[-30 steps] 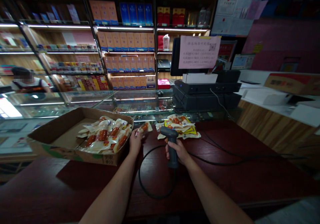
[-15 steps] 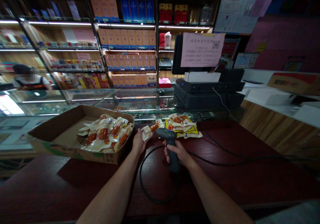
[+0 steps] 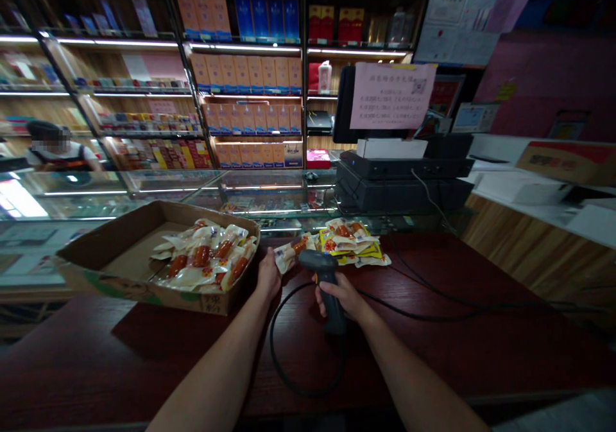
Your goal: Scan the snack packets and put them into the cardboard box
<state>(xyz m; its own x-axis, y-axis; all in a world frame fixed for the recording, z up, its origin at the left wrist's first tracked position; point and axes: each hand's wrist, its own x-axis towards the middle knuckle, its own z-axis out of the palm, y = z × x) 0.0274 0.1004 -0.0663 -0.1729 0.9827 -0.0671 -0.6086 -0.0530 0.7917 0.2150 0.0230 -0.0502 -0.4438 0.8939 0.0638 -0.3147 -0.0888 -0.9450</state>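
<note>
My right hand (image 3: 339, 294) is wrapped round the grip of a dark barcode scanner (image 3: 323, 265), its head tilted toward the left. My left hand (image 3: 269, 276) pinches the near end of a clear-and-white packet with a sausage (image 3: 297, 247) inside, just left of the scanner head. Right beyond the scanner lies a pile of sausage packets (image 3: 349, 239), some with yellow wrapping. To the left of my left hand, a shallow cardboard box (image 3: 144, 297) holds several more sausage packets (image 3: 206, 255) heaped at its right side.
The scanner's black cable (image 3: 423, 316) loops over the dark red table (image 3: 414, 368) and runs right. Behind are a glass counter (image 3: 260, 194), a monitor with a pink notice (image 3: 392, 98) and shelves of boxes (image 3: 248, 76). A person (image 3: 60, 149) is at the far left.
The packet in my left hand has turned flatter and lies lower beside the pile, with my fingers nearer its left edge. The scanner has shifted slightly left.
</note>
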